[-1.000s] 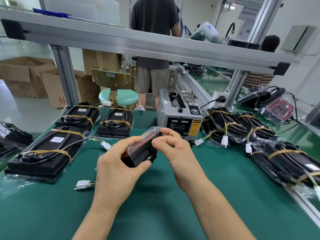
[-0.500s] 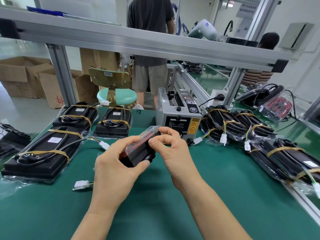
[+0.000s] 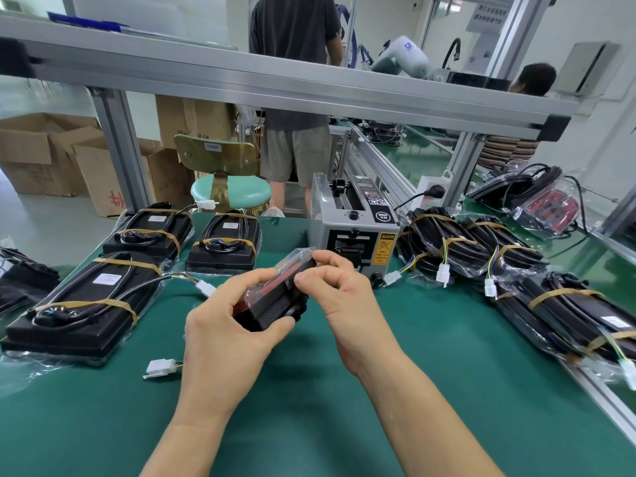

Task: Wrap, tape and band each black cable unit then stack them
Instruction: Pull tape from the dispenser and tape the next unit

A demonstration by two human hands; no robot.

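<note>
Head view, centre of frame: we see the left hand [image 3: 227,335] gripping a black cable unit [image 3: 275,301] in clear wrap above the green table [image 3: 430,356], thumb and fingers clamped on its sides. The right hand [image 3: 347,304] pinches the wrap at the unit's upper edge with curled fingers. Behind, upper centre, stands a tape dispenser [image 3: 354,228]. Banded units [image 3: 79,304] lie at left; more banded units [image 3: 568,311] lie at right.
</note>
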